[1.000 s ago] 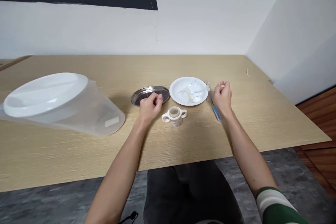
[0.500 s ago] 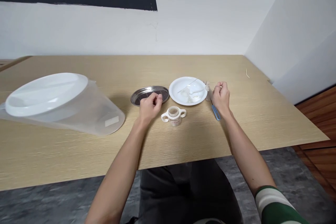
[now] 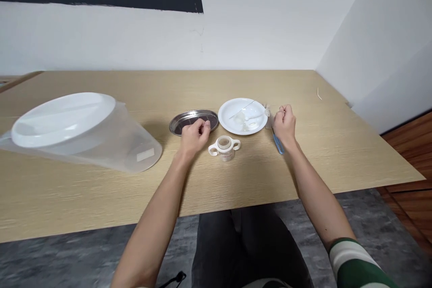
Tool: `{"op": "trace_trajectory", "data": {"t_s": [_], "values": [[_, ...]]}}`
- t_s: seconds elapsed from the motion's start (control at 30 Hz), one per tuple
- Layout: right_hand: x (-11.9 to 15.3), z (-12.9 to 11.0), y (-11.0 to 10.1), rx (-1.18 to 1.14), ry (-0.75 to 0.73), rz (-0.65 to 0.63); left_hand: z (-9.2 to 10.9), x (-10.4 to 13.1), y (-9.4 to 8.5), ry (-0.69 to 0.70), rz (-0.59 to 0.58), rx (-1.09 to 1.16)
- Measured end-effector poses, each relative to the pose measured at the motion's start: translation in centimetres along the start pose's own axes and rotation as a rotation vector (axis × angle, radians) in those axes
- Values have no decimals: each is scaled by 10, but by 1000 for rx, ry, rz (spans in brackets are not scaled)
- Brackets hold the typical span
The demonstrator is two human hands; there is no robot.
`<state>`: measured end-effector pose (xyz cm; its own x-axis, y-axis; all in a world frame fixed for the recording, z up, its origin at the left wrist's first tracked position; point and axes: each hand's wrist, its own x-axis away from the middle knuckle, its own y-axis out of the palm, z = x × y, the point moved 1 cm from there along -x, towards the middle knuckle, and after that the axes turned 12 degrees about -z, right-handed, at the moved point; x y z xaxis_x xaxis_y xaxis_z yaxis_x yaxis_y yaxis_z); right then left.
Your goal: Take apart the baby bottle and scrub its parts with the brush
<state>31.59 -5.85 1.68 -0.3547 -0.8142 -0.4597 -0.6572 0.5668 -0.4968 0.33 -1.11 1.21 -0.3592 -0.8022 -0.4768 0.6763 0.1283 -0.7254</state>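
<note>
My left hand [image 3: 195,135] is closed in a loose fist at the near edge of a round metal tray [image 3: 175,128], with nothing visible in it. To its right stands a small clear cup with a white two-handled collar [image 3: 225,147]. Behind the cup sits a white plate [image 3: 225,119] bearing translucent pieces and a thin straw-like strip [image 3: 241,109]. My right hand [image 3: 284,121] is also curled into a fist, right of the plate, and no object shows in it. Beside it lies a tool with a blue handle [image 3: 278,144]; its pale head end is partly hidden.
A large translucent pitcher with a white lid [image 3: 64,119] lies on its side at the left of the wooden table [image 3: 249,189]. A small bent white stick [image 3: 319,94] is at the far right. Walls border the table behind and at right.
Both hands keep their places and stay closed. The view has shifted very slightly, and my legs have moved a little to the right under the table. The objects on the table look unmoved.
</note>
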Motion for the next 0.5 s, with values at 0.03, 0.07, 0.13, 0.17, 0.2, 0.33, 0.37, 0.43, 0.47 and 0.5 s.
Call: {"op": "trace_trajectory", "data": {"t_s": [0.03, 0.07, 0.13, 0.17, 0.2, 0.33, 0.37, 0.43, 0.47, 0.5], "values": [[0, 0, 0, -2, 2, -1, 0, 0, 0, -2, -6, -4], [0, 1, 0, -4, 2, -2, 0, 0, 0, -3, -10, -7], [0, 0, 0, 0, 1, -3, 0, 0, 0, -2, -13, -8], [0, 0, 0, 6, 3, -3, 0, 0, 0, -2, -15, -6], [0, -1, 0, 12, 5, -4, 0, 0, -1, -2, -16, -3], [1, -5, -2, 34, 13, -7, 1, 0, -1, -4, -22, 1], [1, -6, -2, 39, 10, -7, 1, 0, -1, -5, -24, 0], [1, -7, -3, 43, -4, -12, 1, -1, -1, -8, -29, -2], [1, -8, -2, 40, -13, -17, 1, -1, 0, -10, -29, -2], [1, -8, -2, 36, -20, -25, 1, -1, 0, -11, -27, 0]]}}
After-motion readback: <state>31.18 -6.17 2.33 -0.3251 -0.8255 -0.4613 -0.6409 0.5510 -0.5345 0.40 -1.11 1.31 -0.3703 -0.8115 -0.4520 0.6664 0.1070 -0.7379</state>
